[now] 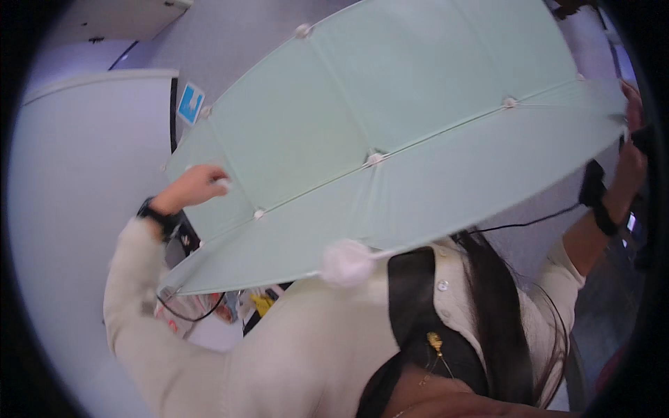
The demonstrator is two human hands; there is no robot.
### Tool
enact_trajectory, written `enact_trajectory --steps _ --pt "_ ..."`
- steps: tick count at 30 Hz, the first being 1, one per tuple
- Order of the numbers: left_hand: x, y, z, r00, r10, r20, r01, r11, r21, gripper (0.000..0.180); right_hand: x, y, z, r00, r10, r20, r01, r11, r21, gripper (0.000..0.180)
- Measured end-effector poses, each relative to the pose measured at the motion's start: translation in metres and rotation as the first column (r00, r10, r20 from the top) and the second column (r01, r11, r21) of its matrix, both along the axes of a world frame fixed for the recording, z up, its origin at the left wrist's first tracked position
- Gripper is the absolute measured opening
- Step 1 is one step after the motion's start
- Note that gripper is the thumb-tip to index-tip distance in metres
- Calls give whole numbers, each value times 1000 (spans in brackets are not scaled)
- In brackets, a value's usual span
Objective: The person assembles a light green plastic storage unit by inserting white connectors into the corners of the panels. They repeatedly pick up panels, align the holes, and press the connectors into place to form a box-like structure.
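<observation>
A large pale green fabric panelled piece stretches across the view in front of my chest, stiff along its edges and seams. Small white knots dot its seams and rim, and a larger, blurred white fluffy ball sits at its near edge. Above the panel's left part is my left hand, its fingers curled with something small and white at the tips, too blurred to name. At the far right my right hand grips the pointed end of the fabric piece, partly cut off by the dark rim.
A white board or tabletop stands at the left, with a blue-and-white card beside it. Bags and a yellow item lie under the panel's lower left. A black cable runs toward my right wrist.
</observation>
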State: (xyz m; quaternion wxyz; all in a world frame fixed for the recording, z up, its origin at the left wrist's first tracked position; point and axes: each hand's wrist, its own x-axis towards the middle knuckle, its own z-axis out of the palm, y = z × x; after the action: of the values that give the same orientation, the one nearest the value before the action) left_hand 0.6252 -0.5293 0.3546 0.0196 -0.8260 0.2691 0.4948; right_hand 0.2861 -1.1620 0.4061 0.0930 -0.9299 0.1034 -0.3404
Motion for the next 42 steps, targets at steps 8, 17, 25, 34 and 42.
enact_trajectory --steps 8,17,25,34,42 --pt "-159 -54 278 557 426 712 -55 875 -481 42 -19 32 9 852 192 487 -221 975 1 26" --pt "-374 -272 175 660 327 676 463 532 -709 46 -121 86 57 558 670 489 -822 368 435 47" --pt "-442 -521 115 953 161 258 248 79 -965 48 -229 -53 52 792 536 293 -542 395 742 38" --pt "-412 -679 125 637 419 647 728 -50 -684 25 -222 -231 50 731 373 572 -663 189 724 37" --pt "-380 -764 140 477 550 686 680 264 -684 20 -159 -338 55 652 491 577 -712 137 688 40"
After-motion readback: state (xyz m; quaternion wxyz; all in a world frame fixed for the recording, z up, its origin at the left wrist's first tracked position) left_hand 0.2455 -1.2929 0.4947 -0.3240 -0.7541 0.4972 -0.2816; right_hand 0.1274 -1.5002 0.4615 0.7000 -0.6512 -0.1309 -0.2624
